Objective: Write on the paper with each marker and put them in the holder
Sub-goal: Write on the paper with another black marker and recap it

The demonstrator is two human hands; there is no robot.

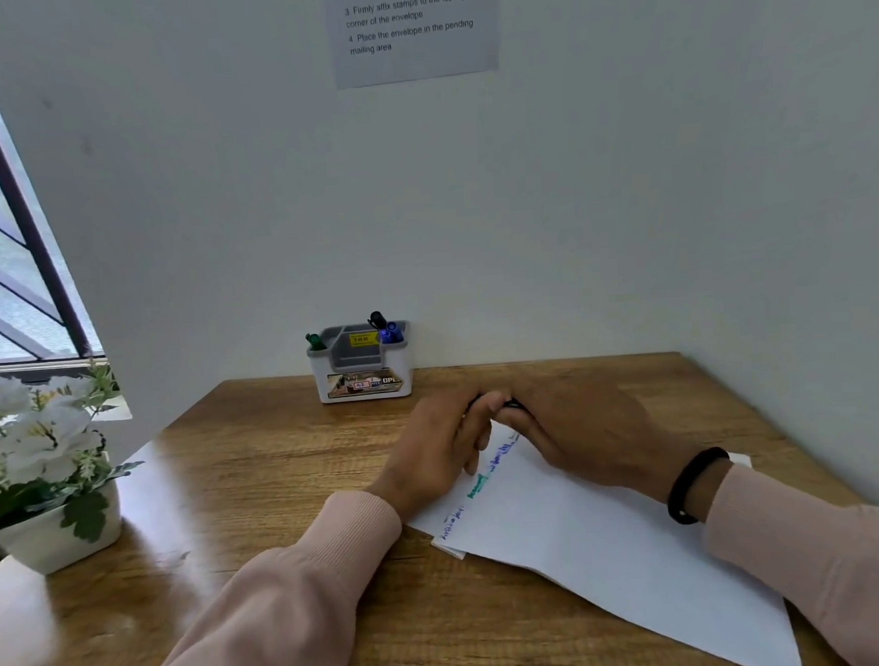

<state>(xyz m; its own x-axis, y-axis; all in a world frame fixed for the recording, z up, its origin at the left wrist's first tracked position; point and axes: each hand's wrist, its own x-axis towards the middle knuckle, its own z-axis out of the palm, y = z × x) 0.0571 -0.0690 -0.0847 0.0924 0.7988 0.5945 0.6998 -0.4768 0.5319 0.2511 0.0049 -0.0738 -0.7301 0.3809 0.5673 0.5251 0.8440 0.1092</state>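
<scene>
A white sheet of paper (609, 538) lies slanted on the wooden desk, with short blue and green scribbles along its left edge. My left hand (434, 451) and my right hand (582, 432) meet at the sheet's far end, both closed around a dark marker (513, 404) of which only small bits show. A grey-and-white holder (363, 376) stands at the back by the wall. In it stand a green marker (315, 341) on the left and a black marker (376, 319) and a blue marker (390, 332) on the right.
A white pot of white flowers (45, 475) stands at the desk's left edge. A window is at the far left, and a printed instruction sheet (413, 25) hangs on the wall. The wall closes off the desk at the back and right.
</scene>
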